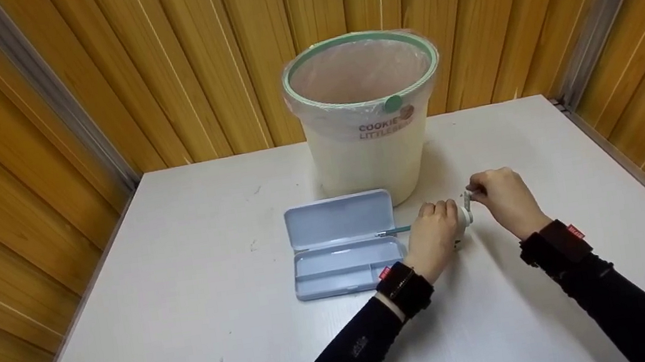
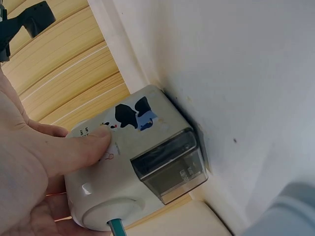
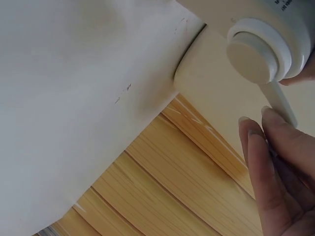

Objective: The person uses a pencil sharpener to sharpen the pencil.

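My left hand (image 1: 431, 238) grips a white crank pencil sharpener (image 2: 167, 113) by its body, the thumb lying across the printed top. A smoky see-through shavings drawer (image 2: 179, 177) shows on one side of it. The teal pencil (image 1: 397, 230) sticks out of the sharpener's left end, level above the table. At the opposite end is the crank (image 3: 276, 101). My right hand (image 1: 508, 199) pinches the end of the crank between thumb and fingers, its knob hidden by them. In the head view, the left hand covers most of the sharpener.
A light blue pencil case (image 1: 334, 283) lies open left of the hands, its lid (image 1: 339, 219) raised toward the back. Behind stands a cream bin (image 1: 367, 162) with a green rim and plastic liner. Wood-patterned panels (image 1: 199, 66) border the white table (image 1: 184, 276).
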`<action>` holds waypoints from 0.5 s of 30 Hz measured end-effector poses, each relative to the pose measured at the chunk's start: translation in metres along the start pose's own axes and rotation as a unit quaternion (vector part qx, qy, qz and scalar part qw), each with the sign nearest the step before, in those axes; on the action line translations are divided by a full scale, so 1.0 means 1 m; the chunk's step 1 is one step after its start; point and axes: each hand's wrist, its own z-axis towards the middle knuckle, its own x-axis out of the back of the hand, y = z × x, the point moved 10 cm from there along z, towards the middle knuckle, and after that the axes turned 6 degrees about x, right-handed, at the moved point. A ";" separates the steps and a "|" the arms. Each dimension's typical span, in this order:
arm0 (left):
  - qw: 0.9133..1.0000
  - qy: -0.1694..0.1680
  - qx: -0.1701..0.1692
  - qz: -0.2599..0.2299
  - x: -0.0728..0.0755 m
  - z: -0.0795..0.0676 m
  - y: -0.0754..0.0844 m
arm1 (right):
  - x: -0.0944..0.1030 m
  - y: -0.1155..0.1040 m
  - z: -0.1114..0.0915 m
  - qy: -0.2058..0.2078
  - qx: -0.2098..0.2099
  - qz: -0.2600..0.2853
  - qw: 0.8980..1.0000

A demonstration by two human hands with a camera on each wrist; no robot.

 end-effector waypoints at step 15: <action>1.000 -0.022 -0.005 -0.006 -0.002 0.001 0.000 | -0.004 0.002 0.002 -0.001 0.015 -0.021 1.000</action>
